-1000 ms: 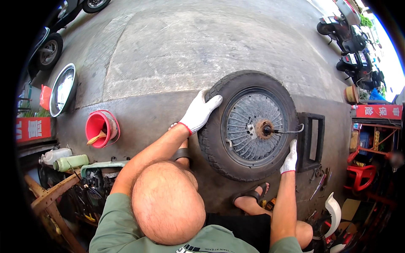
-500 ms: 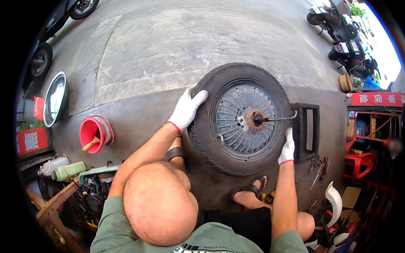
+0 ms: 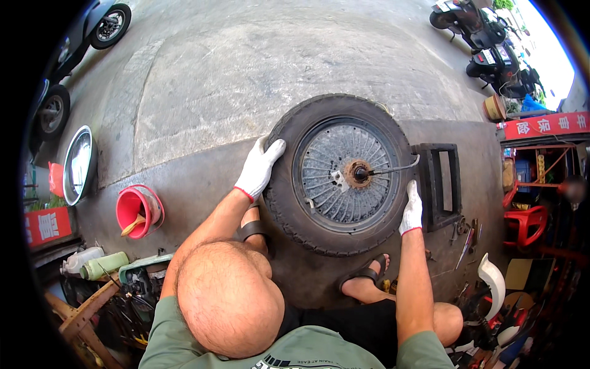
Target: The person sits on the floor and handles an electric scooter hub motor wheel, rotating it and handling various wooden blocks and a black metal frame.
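A large wheel [image 3: 347, 150] with a black tyre and a grey ribbed metal hub lies hub-side up in front of me, between my feet and the pale floor. A rusty ring surrounds its axle [image 3: 361, 174], and a dark cable [image 3: 393, 169] runs from there across the tyre's right side. My left hand [image 3: 259, 167], in a white glove, grips the tyre's left edge with the thumb on top. My right hand [image 3: 412, 212], gloved too, is pressed to the right edge. The fingertips under the tyre are hidden, and so is whatever supports the wheel.
A black rectangular frame [image 3: 452, 184] stands right of the wheel, with hand tools [image 3: 468, 240] near it. Leftward are a red bucket [image 3: 132, 212] with a brush and a metal basin [image 3: 80, 166]. Parked scooters [image 3: 501, 64] line the far right; a red plastic chair [image 3: 530, 224] stands nearer.
The wheel has shifted slightly to the left with both hands still on it. More of the black frame shows beside it. The whole view has also moved a little.
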`<action>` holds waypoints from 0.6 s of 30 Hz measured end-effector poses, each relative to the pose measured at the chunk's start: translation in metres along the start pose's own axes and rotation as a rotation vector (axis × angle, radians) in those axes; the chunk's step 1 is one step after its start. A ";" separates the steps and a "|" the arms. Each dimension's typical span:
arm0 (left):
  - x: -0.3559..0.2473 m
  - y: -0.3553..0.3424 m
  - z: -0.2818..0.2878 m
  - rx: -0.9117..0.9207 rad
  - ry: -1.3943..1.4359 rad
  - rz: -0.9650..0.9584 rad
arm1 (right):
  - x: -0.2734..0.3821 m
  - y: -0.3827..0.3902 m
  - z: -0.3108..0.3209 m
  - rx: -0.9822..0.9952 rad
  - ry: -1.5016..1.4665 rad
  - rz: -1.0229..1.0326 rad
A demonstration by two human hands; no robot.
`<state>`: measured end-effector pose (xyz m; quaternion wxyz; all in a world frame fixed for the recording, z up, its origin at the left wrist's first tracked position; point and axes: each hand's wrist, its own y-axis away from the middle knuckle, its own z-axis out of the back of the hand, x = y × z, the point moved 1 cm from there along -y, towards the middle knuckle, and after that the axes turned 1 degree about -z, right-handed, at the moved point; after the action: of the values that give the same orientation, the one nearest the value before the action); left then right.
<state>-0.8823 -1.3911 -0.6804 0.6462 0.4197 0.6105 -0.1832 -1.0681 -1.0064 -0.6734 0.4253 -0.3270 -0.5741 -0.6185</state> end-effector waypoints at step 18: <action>-0.008 0.003 -0.004 0.026 0.048 0.013 | 0.000 0.001 0.000 0.004 -0.002 0.019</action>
<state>-0.8838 -1.3883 -0.6718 0.6268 0.4365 0.6207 -0.1767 -1.0669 -1.0058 -0.6733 0.4315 -0.3321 -0.5727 -0.6128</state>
